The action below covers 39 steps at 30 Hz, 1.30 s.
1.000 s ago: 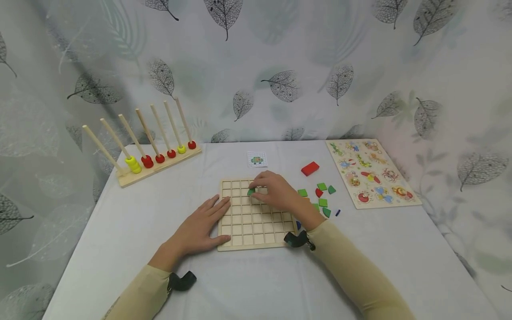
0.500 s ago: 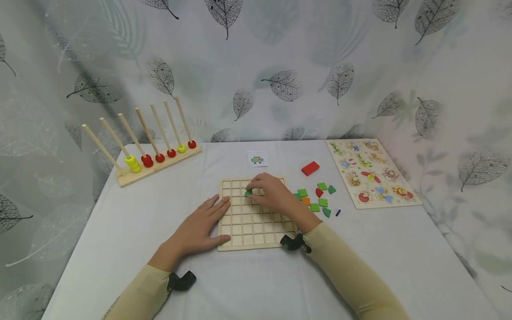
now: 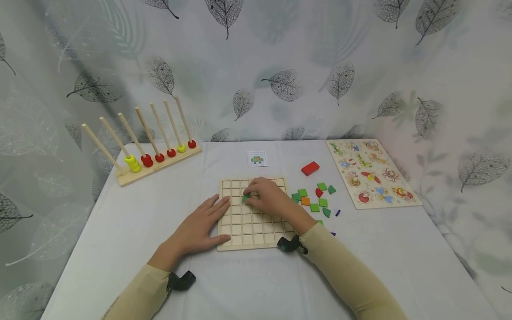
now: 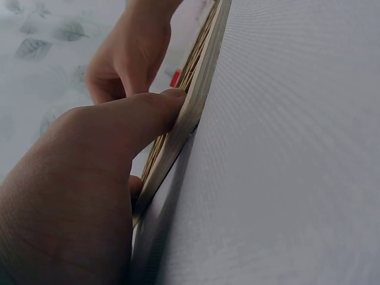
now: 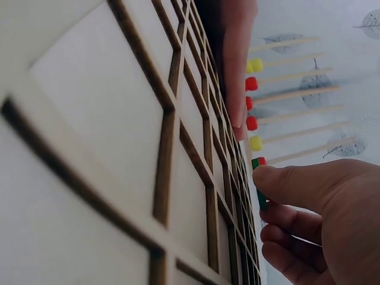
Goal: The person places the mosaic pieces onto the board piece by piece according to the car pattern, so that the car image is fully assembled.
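A square wooden grid board (image 3: pixel 237 229) lies on the white-covered table, its visible cells bare. My left hand (image 3: pixel 202 226) rests at the board's left side with fingers extended; in the left wrist view its thumb (image 4: pixel 151 110) lies on the board's edge. Over the upper middle of the grid, my right hand (image 3: pixel 269 196) pinches a small green tile (image 3: pixel 245 197) between thumb and fingers. The right wrist view shows that tile edge-on as a thin green piece (image 5: pixel 261 193), close to the grid. The cells under my right hand are hidden.
Right of the board lie several loose tiles, among them an orange square (image 3: pixel 306 201) and a red piece (image 3: pixel 318 192). A red block (image 3: pixel 310 168) and a small picture card (image 3: pixel 257 159) lie behind. A bead-peg rack (image 3: pixel 160 166) stands back left, an animal puzzle board (image 3: pixel 370 175) back right.
My right hand has shifted slightly left and toward me over the grid, with the green tile still pinched. More of the loose tiles now show beside it. The left hand has stayed put.
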Each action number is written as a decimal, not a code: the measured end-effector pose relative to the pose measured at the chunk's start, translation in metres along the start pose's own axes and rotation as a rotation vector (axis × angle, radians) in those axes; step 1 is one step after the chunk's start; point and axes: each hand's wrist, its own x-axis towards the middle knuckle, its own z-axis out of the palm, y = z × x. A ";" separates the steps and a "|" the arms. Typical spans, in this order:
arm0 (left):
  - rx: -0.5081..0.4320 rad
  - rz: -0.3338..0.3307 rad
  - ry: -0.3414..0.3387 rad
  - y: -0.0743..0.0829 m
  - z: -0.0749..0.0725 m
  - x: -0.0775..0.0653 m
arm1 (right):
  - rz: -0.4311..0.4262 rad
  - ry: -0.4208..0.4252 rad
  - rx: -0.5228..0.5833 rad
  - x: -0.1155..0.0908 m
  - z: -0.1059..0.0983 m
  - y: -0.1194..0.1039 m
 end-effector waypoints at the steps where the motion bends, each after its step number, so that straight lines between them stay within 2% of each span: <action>1: 0.000 0.002 0.004 0.000 0.000 0.000 | -0.002 -0.003 -0.002 0.000 0.001 0.000; 15: -0.013 -0.004 -0.009 -0.002 0.000 0.001 | 0.025 -0.035 -0.012 0.000 0.004 0.004; 25: -0.011 -0.007 -0.004 -0.003 0.001 0.001 | -0.033 -0.021 -0.034 0.002 0.004 0.004; 39: -0.021 -0.010 -0.008 -0.002 0.000 0.000 | -0.043 -0.011 -0.043 0.001 0.005 0.005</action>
